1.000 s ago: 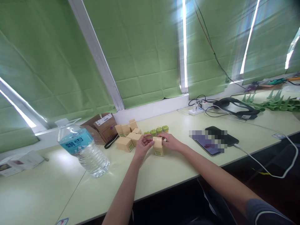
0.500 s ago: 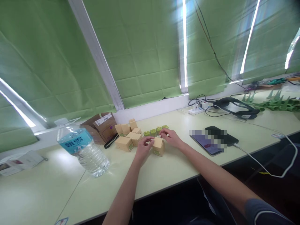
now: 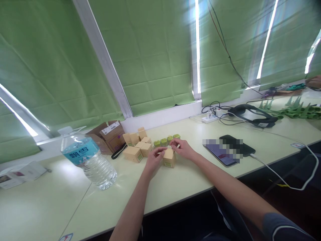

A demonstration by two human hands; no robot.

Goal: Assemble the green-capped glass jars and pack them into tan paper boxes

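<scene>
A small tan cardboard box point(image 3: 169, 158) with a green-edged label on its front stands upright on the table between my hands. My left hand point(image 3: 153, 160) curls its fingers against the box's upper left side. The bent fingers of my right hand point(image 3: 182, 149) pinch at its upper right back edge, and their tips are partly hidden. Behind the box is a row of small green tins point(image 3: 164, 141). To the left stand several more tan boxes point(image 3: 134, 154), some with raised lids.
On the left are a large water bottle point(image 3: 90, 159) and an opened brown carton point(image 3: 109, 136). Phones point(image 3: 222, 154) lie to the right, one with a white cable. Farther off are a power strip point(image 3: 210, 117), a black headset point(image 3: 253, 114) and green spiked parts point(image 3: 296, 111).
My right hand's fingers have come slightly left and in against the box's top, which looks flatter now. The left hand has hardly moved. A brownish shape has appeared at the far right edge.
</scene>
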